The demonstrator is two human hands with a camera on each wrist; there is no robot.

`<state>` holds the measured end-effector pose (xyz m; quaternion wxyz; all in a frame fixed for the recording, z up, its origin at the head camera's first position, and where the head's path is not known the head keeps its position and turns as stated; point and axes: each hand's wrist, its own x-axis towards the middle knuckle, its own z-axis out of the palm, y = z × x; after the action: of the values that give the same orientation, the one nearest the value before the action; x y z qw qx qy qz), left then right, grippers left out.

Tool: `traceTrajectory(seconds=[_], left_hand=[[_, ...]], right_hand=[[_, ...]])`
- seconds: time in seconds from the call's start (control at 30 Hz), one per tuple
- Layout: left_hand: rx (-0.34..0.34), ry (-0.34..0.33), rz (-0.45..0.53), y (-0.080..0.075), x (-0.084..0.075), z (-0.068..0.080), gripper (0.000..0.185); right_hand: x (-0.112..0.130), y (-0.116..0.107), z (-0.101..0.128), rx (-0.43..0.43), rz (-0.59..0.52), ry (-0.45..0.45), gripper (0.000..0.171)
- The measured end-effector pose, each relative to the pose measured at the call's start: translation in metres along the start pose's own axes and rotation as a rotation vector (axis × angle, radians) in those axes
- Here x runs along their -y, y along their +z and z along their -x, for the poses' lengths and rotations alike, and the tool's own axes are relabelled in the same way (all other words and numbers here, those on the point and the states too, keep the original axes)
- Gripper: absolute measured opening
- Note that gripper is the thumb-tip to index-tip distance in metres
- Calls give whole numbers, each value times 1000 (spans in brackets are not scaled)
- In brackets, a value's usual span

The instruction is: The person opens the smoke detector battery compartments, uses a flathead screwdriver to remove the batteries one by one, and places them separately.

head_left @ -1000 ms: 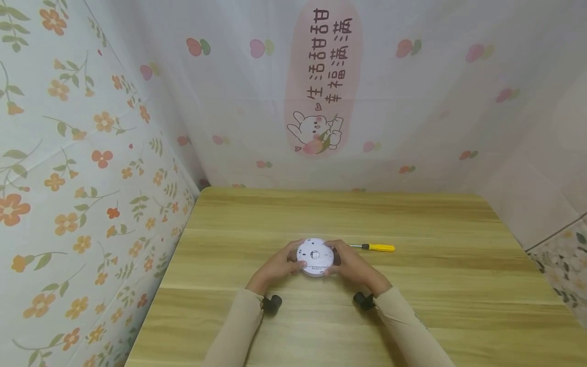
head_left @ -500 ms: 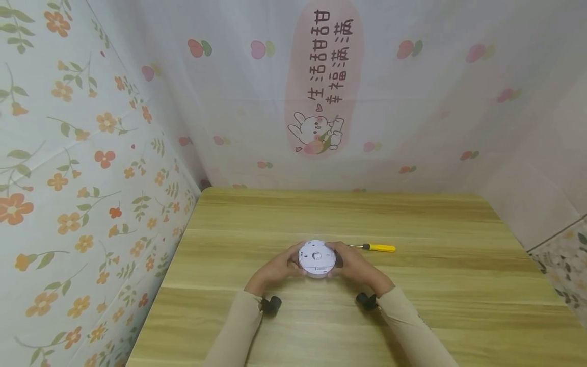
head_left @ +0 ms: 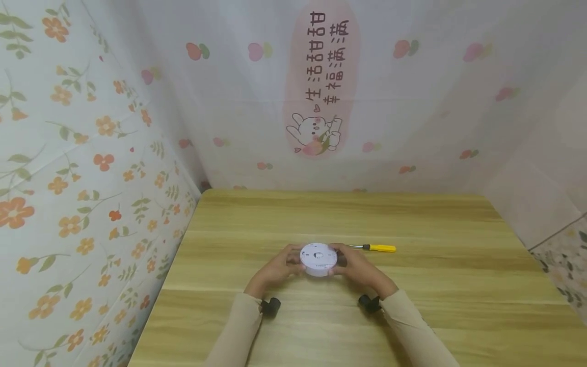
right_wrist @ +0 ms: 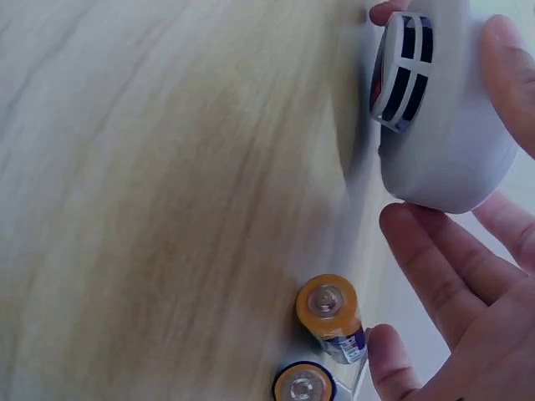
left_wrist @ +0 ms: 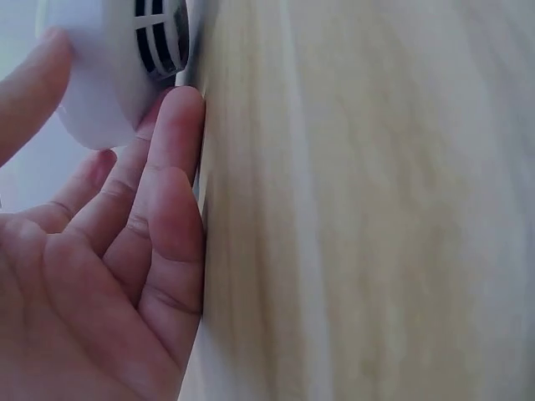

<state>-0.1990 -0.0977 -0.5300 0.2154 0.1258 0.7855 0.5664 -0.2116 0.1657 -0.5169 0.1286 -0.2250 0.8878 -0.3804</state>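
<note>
A white round smoke detector [head_left: 318, 258] is held between both hands over the table's middle, flat backplate up. My left hand [head_left: 276, 268] grips its left side, thumb at the near rim and fingers round the far side. Opposite, my right hand [head_left: 359, 267] grips the right side in the same way. Both wrist views show the black-slotted vent ring [right_wrist: 403, 71] under the detector, facing the wooden tabletop. Two orange-topped batteries, one [right_wrist: 327, 306] near my right hand's fingertips and another [right_wrist: 305, 384] beside it, show in the right wrist view; the head view hides them behind that hand.
A screwdriver [head_left: 381, 248] with a yellow handle lies just beyond my right hand, its shaft toward the hand. The wooden table [head_left: 257, 214] meets a printed cloth [head_left: 238, 127] at the back and a floral one [head_left: 105, 204] on the left.
The detector has tipped from facing me to nearly level, moving slightly right and down in the head view. More of its side wall shows. Both hands keep their grip; the screwdriver stays put.
</note>
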Motion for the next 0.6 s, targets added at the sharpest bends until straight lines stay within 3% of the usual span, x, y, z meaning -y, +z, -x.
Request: traceTrajectory(seconds=[0.4, 0.6], left_hand=[[-103, 59, -17, 1, -5, 2, 38], [-128, 21, 30, 2, -6, 4, 43]], right_hand=[[9, -6, 1, -59, -61, -20, 63], [11, -6, 4, -65, -119, -32, 64]])
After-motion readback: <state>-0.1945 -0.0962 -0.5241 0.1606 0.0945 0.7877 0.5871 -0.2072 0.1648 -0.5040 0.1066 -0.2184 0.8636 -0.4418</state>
